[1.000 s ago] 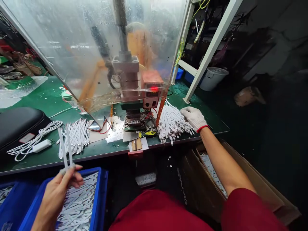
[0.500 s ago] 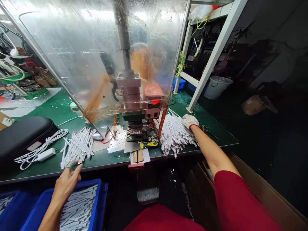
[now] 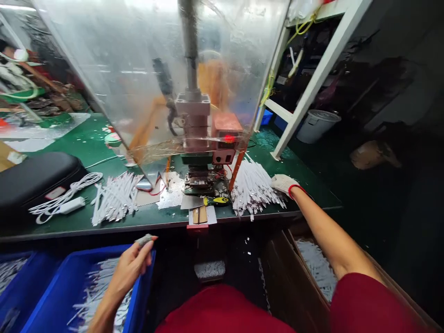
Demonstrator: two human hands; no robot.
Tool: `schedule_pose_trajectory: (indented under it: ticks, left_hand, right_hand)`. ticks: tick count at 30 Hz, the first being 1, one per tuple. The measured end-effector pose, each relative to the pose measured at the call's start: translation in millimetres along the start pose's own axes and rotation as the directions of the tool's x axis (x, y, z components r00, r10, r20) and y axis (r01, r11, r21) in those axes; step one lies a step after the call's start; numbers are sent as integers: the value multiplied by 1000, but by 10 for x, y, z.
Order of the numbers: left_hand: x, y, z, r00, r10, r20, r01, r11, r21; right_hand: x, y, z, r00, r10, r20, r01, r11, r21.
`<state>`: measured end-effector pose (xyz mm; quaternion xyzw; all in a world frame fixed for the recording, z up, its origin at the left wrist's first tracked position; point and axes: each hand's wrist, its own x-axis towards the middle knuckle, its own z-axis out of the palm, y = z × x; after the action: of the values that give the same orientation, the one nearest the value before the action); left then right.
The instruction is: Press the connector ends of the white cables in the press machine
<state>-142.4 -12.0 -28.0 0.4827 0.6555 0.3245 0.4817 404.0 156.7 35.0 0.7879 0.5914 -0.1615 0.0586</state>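
My left hand point(image 3: 133, 263) is bare apart from a grey wrap on one finger. It hovers over the rim of a blue bin point(image 3: 151, 277) that holds many white cables point(image 3: 100, 282); its fingers point forward and nothing shows between them. My right hand point(image 3: 286, 184), in a white knitted glove with a red cuff, is at the right edge of a fanned pile of short white cables point(image 3: 255, 185) with small metal ends. Its fingers curl against the cables there. A second cable pile point(image 3: 116, 196) lies on the left of the green bench point(image 3: 166, 226).
A press point(image 3: 196, 134) stands mid-bench behind a clear shield point(image 3: 135, 74), beside a red control box point(image 3: 227, 134). A yellow-black screwdriver point(image 3: 217, 201) lies before it. At left are a white charger with cord point(image 3: 71, 206) and a black padded block point(image 3: 41, 180). A carton point(image 3: 277, 277) stands below right.
My left hand has moved right, away from the left pile's front edge to over the bin's corner. My right hand stays at the right pile. The view has shifted slightly.
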Motion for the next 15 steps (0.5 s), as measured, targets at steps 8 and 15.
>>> schedule_pose_trajectory:
  ticks: [8, 15]
  left_hand:
    - [195, 165, 143, 986, 167, -2, -165, 976, 141]
    - [1272, 708, -259, 857, 352, -377, -113, 841, 528]
  right_hand:
    - [173, 181, -18, 997, -40, -63, 46, 994, 95]
    - [-259, 28, -152, 991, 58, -119, 11, 858, 514]
